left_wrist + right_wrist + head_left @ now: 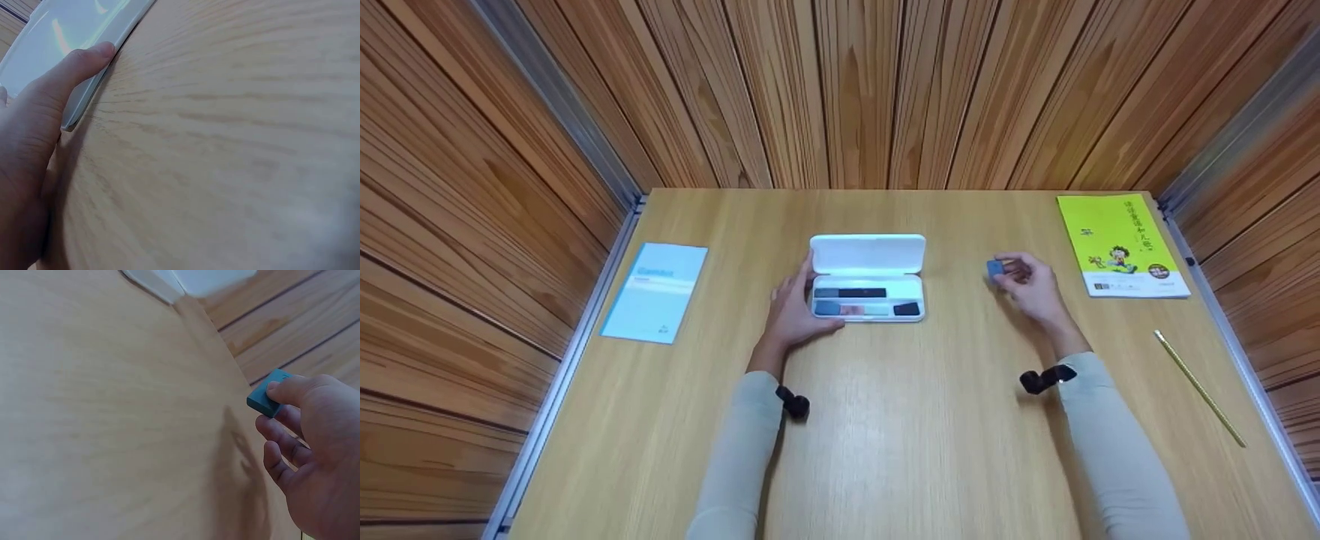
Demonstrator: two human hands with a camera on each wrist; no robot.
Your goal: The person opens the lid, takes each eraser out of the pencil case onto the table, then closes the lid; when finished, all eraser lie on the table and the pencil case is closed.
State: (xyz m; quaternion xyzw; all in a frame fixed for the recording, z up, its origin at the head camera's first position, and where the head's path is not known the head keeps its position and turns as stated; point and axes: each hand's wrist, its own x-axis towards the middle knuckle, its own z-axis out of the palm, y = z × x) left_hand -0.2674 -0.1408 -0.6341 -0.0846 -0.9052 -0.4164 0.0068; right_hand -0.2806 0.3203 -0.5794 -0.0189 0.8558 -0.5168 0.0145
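A white case (868,255) lies open at the middle of the wooden table (885,420), its tray holding dark and blue-grey blocks and one pale pink one. My left hand (796,309) rests against the case's left end, thumb along the front edge; in the left wrist view the thumb (79,64) presses on the case rim (93,93). My right hand (1030,283) is to the right of the case and pinches a small blue block (995,268) between thumb and fingers. The same blue block (267,398) shows at my right hand (306,439) fingertips above the table.
A light blue booklet (655,291) lies at the table's left side. A yellow-green book (1119,244) sits at the far right, and a yellow pencil (1198,386) lies near the right edge. Wooden panel walls close in the table on three sides.
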